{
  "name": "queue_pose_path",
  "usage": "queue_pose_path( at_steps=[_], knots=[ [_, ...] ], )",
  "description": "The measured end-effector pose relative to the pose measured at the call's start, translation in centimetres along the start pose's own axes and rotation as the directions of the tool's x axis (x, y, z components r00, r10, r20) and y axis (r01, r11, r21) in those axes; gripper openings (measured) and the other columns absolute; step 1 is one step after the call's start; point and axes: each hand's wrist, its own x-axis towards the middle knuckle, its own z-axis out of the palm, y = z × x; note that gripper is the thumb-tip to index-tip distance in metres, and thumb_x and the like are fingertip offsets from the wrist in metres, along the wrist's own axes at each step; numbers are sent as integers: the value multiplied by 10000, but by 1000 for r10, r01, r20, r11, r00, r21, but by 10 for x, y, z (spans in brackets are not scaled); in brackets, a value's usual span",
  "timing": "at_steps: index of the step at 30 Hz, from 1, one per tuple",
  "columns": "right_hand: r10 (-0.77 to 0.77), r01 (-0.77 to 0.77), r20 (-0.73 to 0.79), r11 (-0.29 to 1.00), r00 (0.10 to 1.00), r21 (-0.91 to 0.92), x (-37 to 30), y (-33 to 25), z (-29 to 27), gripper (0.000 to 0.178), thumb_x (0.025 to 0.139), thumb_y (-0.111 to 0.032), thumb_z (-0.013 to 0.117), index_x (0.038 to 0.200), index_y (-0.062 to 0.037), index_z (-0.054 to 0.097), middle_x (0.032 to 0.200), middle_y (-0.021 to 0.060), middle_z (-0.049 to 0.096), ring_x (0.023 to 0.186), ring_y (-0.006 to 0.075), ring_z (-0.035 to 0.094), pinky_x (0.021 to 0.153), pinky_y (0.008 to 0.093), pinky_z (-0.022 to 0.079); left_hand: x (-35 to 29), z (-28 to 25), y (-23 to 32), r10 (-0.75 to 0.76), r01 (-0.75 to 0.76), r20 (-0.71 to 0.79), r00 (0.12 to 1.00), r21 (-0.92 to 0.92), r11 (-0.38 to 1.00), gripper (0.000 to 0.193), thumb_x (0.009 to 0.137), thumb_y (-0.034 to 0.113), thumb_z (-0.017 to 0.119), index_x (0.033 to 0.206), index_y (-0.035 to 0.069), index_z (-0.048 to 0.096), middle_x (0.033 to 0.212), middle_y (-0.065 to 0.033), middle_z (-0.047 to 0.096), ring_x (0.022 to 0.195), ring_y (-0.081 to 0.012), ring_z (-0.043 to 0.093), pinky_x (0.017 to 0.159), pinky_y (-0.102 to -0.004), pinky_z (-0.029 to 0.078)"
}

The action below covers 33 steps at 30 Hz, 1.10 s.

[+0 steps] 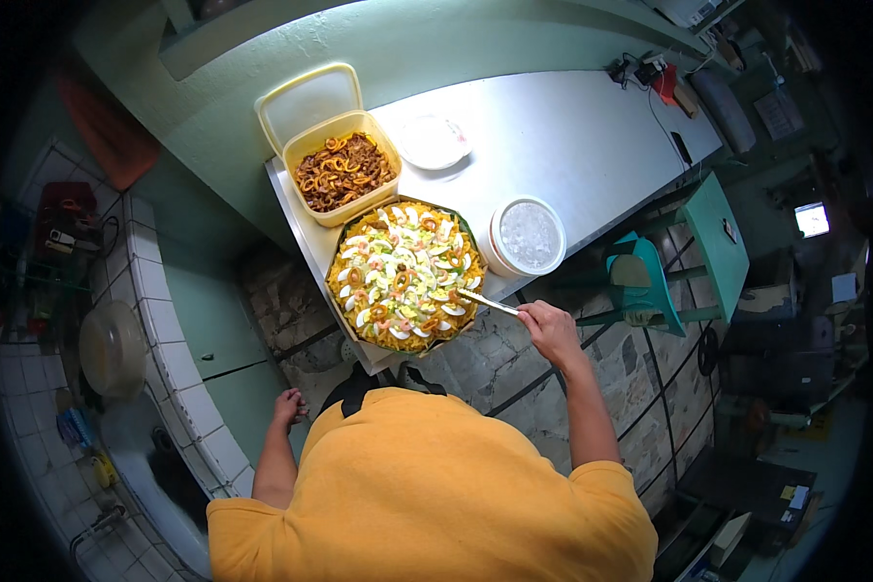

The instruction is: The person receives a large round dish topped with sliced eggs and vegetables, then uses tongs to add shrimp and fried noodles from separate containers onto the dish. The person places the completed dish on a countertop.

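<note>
A wide round tray of yellow noodles [404, 276], topped with egg slices, chopped greens and browned rings, sits at the table's near end. Green leaf shows around its rim. My right hand [551, 333] grips slim metal tongs [490, 303], their tip touching the topping at the tray's right edge. Down by my left side hangs my left hand [289, 405], fingers curled in and nothing visible in them. Just behind the tray, a yellow plastic container [390, 145] holds dark brown cooked strips and pale yellow rings [347, 175]; its lid [310, 102] leans open against the wall.
A lidded white tub [529, 236] stands right of the tray, and a white plate [435, 142] lies behind it on the white table [563, 126]. A teal chair [645, 281] is at the right. To the left runs a tiled counter [170, 339] with a sink [141, 436].
</note>
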Motion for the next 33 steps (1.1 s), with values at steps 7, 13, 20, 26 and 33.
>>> queue_pose_path(
  at_steps=[7,13,20,26,33],
  knots=[
    [-63,63,-50,998,997,-17,20,-17,7,208,933,-299,598,994,-126,695,909,74,657,799,320,665,700,440,522,-2,-6,-13,18,-18,-4,1000,-41,999,363,989,308,534,1335,198,524,931,15,669,648,-113,632,558,-325,482],
    [-247,239,-40,960,968,-145,46,-53,39,170,938,-270,605,1002,-125,667,874,73,614,699,308,654,620,414,521,-7,-4,-17,7,-8,-24,1000,-59,998,363,986,299,536,1334,196,529,917,22,670,649,-108,626,558,-316,483],
    [-274,262,-34,945,961,-197,54,-62,50,153,931,-256,608,943,-113,661,870,74,625,681,314,654,598,427,520,-10,-6,-17,-4,3,-21,1000,-86,996,363,982,294,536,1333,201,532,902,28,665,649,-104,617,562,-306,473],
    [-192,186,-79,980,978,-73,37,-49,20,160,925,-258,613,965,-115,674,878,67,642,734,308,662,639,415,521,-9,-6,-15,-13,11,-21,1000,-66,998,367,979,286,534,1335,199,531,904,26,666,649,-109,621,564,-306,474],
    [-35,29,-33,987,999,-158,13,-21,-6,202,925,-287,607,976,-112,694,905,82,657,792,326,666,697,444,521,-6,-9,-4,-8,8,-19,1000,-16,1000,370,979,293,537,1335,193,533,932,9,673,654,-115,632,550,-311,475]
  ],
)
